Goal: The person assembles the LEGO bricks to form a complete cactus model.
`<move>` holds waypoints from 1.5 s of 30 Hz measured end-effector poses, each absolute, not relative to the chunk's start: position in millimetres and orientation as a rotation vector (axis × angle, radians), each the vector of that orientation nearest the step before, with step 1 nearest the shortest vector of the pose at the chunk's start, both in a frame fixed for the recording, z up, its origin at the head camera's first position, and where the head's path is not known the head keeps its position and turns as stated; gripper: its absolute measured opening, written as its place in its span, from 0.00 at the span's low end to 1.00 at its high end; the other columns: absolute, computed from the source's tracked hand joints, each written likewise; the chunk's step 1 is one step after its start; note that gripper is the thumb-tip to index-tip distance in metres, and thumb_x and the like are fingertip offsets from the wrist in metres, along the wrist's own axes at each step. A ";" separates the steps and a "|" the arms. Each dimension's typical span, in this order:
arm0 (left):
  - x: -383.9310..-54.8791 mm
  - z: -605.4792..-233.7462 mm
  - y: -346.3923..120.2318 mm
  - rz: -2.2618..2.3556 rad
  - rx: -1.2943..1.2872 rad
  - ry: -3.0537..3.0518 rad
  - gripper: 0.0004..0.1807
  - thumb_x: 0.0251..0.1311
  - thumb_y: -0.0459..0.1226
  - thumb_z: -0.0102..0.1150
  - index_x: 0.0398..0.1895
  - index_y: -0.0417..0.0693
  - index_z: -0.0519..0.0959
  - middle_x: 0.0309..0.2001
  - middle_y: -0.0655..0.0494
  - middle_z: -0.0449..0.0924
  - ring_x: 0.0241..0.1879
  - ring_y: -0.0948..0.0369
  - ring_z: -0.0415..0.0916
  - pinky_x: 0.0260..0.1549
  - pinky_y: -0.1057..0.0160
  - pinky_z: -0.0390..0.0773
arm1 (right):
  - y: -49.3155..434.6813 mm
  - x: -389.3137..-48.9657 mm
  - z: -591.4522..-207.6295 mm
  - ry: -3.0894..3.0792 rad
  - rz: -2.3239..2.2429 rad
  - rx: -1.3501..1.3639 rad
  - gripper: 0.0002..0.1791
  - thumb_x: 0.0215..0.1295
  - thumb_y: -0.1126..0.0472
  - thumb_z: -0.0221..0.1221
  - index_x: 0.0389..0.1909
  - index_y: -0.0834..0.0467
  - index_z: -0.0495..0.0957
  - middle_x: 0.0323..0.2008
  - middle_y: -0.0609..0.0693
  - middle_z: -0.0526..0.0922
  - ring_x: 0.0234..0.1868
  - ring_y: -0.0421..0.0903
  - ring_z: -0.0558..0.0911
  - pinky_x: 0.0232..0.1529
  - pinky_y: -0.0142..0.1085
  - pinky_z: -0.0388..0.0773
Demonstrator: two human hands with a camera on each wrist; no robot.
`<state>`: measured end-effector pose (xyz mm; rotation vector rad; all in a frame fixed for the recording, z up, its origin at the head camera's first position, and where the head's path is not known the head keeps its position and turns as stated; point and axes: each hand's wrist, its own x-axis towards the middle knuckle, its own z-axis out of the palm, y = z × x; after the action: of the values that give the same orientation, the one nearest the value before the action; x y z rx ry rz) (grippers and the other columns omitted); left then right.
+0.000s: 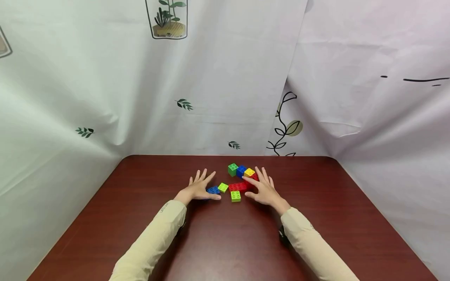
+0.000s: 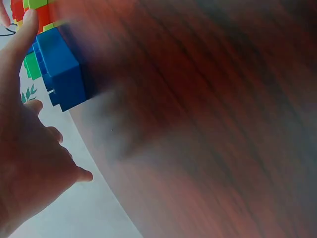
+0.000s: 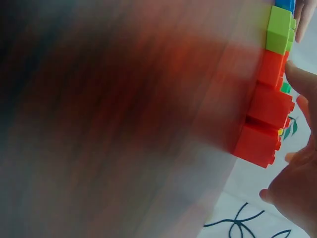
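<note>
Toy building bricks lie in a loose cluster on the dark red-brown table. My left hand (image 1: 197, 189) is spread with its fingers apart beside a blue brick (image 1: 213, 190), which it partly hides; the left wrist view shows the same blue brick (image 2: 63, 69) close to the thumb. On the other side, my right hand (image 1: 265, 192) is spread over the red bricks (image 3: 270, 106) and partly covers them. Between the hands sit two lime bricks, one lime brick (image 1: 223, 187) farther back and another lime brick (image 1: 235, 196) nearer, beside a long red brick (image 1: 237, 187). Neither hand grips a brick.
Behind these, a green brick (image 1: 233, 169), a blue brick (image 1: 241, 171) and a yellow brick (image 1: 249, 172) stand in a slanting row. The table (image 1: 225, 242) ends at a back edge against a white patterned cloth (image 1: 225, 78), which also hangs along both sides.
</note>
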<state>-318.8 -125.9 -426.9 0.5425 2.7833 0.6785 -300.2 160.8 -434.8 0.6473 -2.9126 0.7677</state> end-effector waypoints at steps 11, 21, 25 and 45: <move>-331.8 -429.5 -115.6 0.770 0.530 2.800 0.55 0.52 0.58 0.66 0.78 0.51 0.49 0.78 0.37 0.38 0.77 0.36 0.31 0.70 0.30 0.39 | 149.4 -307.0 -434.2 -2.777 0.713 0.743 0.31 0.58 0.58 0.67 0.63 0.57 0.73 0.66 0.58 0.72 0.72 0.60 0.62 0.71 0.62 0.51; -346.7 -434.4 -105.5 0.902 0.524 2.826 0.46 0.58 0.51 0.64 0.75 0.45 0.55 0.77 0.37 0.47 0.76 0.35 0.39 0.70 0.32 0.46 | 139.8 -313.1 -435.5 -2.766 0.784 0.848 0.27 0.58 0.63 0.67 0.60 0.59 0.76 0.61 0.57 0.78 0.66 0.57 0.71 0.69 0.57 0.61; -356.5 -439.0 -99.3 1.008 0.580 2.856 0.41 0.61 0.54 0.60 0.73 0.46 0.61 0.76 0.39 0.53 0.75 0.34 0.45 0.68 0.32 0.52 | 136.7 -314.7 -436.6 -2.808 0.805 0.859 0.26 0.59 0.63 0.66 0.60 0.58 0.77 0.62 0.58 0.77 0.67 0.58 0.70 0.67 0.58 0.65; -379.3 -440.3 -56.0 1.174 0.505 2.860 0.33 0.61 0.43 0.64 0.68 0.43 0.67 0.58 0.40 0.78 0.56 0.47 0.77 0.59 0.48 0.75 | 136.1 -322.8 -440.9 -2.892 0.695 0.840 0.22 0.61 0.61 0.65 0.57 0.57 0.79 0.59 0.58 0.79 0.64 0.58 0.71 0.67 0.54 0.65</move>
<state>-379.3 -56.0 -440.3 0.5055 2.8604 1.1743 -322.8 136.1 -440.9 0.8401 -2.8924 0.6947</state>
